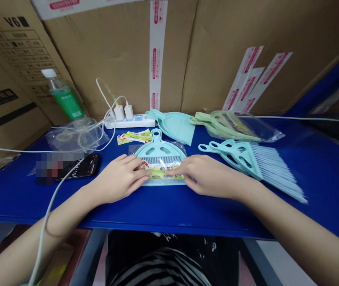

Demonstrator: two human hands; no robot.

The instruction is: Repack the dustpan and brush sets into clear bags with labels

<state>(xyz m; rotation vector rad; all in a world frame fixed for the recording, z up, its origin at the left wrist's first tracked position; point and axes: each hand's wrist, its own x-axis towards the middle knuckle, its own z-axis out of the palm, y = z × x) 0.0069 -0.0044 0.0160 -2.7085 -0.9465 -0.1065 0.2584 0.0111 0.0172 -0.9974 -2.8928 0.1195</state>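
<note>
A light-blue dustpan and brush set [157, 150] lies flat at the middle of the blue table, its handle pointing away from me and clear film around it. Across the grey bristles is a yellow-green label card [160, 171]; whether it sits inside the film or on top I cannot tell. My left hand [123, 176] is closed at the set's left edge, with fingertips on the card. From the right, my right hand [203, 174] rests on the opposite edge, index finger stretched onto the card and other fingers curled. The undersides of both hands are hidden.
Loose blue brushes [246, 159] lie at the right. Behind are blue dustpans [175, 125], bagged green sets [231, 125], label cards [135, 136] and a power strip [139, 120]. A phone [82, 166], bottle [64, 99] and white cable [48, 214] are left. Cardboard boxes [112, 51] stand behind.
</note>
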